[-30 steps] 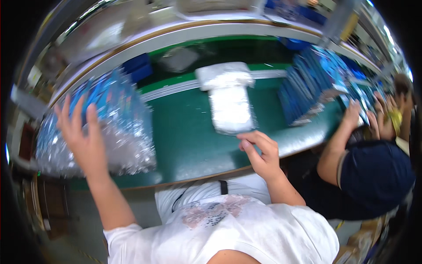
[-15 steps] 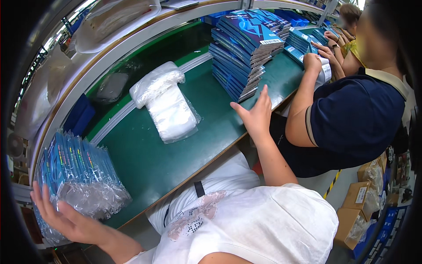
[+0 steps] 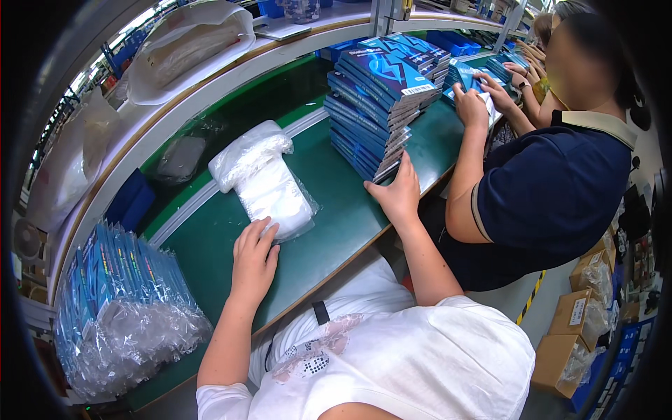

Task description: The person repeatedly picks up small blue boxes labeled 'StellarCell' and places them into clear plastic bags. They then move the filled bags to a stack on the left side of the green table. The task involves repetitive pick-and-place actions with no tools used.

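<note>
A pile of clear plastic bags (image 3: 276, 199) lies on the green bench, its upper part bunched. At its near edge is my left hand (image 3: 253, 260), fingers extended and slightly bent, the fingertips on or just by the plastic. My right hand (image 3: 399, 196) reaches to the near bottom corner of a tall stack of flat blue printed books or thin boxes (image 3: 381, 105). Its thumb and fingers are apart, and the fingertips meet the stack's lower edge or come very close. Neither hand holds anything. At the left stands a row of similar blue items in clear bags (image 3: 133, 280).
A co-worker in a dark blue shirt (image 3: 539, 189) stands close on the right, handling a blue item (image 3: 462, 73). Behind the bench runs a raised shelf (image 3: 210, 66). A blue bin (image 3: 131, 199) and a clear packet (image 3: 183, 157) sit along the back. Cardboard boxes (image 3: 556, 360) are at the lower right.
My left hand has moved right, from beside the bagged row to the plastic bags. My right hand has come slightly toward the blue stack's bottom corner. The co-worker's hands have shifted left.
</note>
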Tool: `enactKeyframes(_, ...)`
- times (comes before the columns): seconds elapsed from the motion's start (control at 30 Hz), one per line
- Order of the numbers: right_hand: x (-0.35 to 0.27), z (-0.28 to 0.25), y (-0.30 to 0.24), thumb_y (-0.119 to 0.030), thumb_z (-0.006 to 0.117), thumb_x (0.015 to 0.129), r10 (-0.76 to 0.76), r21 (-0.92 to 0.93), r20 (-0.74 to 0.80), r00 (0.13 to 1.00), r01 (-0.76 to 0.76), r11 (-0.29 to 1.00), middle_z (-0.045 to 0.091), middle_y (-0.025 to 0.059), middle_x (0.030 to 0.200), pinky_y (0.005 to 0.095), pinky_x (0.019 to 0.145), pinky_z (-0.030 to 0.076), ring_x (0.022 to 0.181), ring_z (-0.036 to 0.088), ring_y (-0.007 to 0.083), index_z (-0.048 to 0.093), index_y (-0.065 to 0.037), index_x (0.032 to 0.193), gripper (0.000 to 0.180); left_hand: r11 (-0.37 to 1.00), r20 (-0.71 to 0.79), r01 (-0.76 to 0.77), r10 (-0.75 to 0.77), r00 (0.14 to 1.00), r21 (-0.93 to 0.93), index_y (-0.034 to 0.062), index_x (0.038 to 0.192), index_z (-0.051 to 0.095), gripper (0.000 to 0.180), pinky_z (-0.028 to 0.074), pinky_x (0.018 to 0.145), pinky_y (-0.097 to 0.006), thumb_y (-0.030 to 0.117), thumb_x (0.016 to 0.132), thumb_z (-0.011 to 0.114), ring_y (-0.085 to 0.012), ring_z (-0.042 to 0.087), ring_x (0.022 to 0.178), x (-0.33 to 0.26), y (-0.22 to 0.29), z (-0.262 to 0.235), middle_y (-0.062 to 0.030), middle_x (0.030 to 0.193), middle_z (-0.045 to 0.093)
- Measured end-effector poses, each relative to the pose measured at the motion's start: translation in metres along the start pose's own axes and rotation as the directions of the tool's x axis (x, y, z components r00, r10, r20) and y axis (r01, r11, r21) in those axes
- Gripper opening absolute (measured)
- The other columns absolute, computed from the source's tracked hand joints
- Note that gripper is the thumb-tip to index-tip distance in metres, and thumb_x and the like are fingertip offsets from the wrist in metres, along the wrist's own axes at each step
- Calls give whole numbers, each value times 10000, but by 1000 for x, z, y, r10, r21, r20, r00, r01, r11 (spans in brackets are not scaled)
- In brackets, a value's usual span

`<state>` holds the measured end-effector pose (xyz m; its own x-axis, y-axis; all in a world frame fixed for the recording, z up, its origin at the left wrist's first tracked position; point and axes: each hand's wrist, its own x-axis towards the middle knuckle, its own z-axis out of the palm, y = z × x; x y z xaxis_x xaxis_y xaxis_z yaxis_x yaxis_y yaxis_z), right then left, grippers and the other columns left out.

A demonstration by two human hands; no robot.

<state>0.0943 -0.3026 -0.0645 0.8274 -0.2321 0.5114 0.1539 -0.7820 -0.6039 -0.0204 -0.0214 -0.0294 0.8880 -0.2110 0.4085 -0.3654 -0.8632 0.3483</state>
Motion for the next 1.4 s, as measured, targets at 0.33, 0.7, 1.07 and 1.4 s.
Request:
enactKeyframes(0.33, -9, -14, -15, -297, 834, 566, -46, -47, 212, 976, 58, 997, 528, 237, 1193, 400, 1003, 365, 1136, 507, 348, 306, 104, 1336, 1016, 990, -19, -118, 120, 993, 79, 88, 912, 668, 176, 405, 815, -377, 49, 743, 633, -241, 555, 910, 21, -16, 2, -40, 927, 620)
enactKeyframes(0.7, 49, -150, -132, -134, 606, 879, -273, 227, -56, 960, 279, 933, 616, 59, 946, 271, 785, 439, 877, 560, 141, 649, 2, 948, 158, 986, -302, -88, 42, 952, -140, 35, 912, 610, 217, 461, 738, -401, -19, 705, 575, -327, 547, 855, 9, -26, 2, -140, 892, 554)
enactKeyframes(1.07, 185, -71, -119, -289, 775, 729, -350, 162, 462, 815, 310, 937, 560, 145, 1107, 306, 867, 430, 960, 537, 203, 416, 10, 1340, 769, 959, -209, -73, 15, 978, -272, -28, 1175, 508, 419, 468, 855, -389, -56, 758, 474, -344, 517, 1008, 9, -29, 16, -174, 1034, 521)
enactKeyframes(1.4, 105, -108, -173, -423, 580, 873, -496, 752, 243, 833, 161, 639, 556, 188, 1095, 324, 813, 484, 890, 592, 244, 425, 14, 1323, 646, 920, -239, -25, -76, 968, -392, 2, 768, 523, 53, 463, 731, -406, 51, 786, 530, -337, 563, 891, 7, -33, 23, -163, 878, 528)
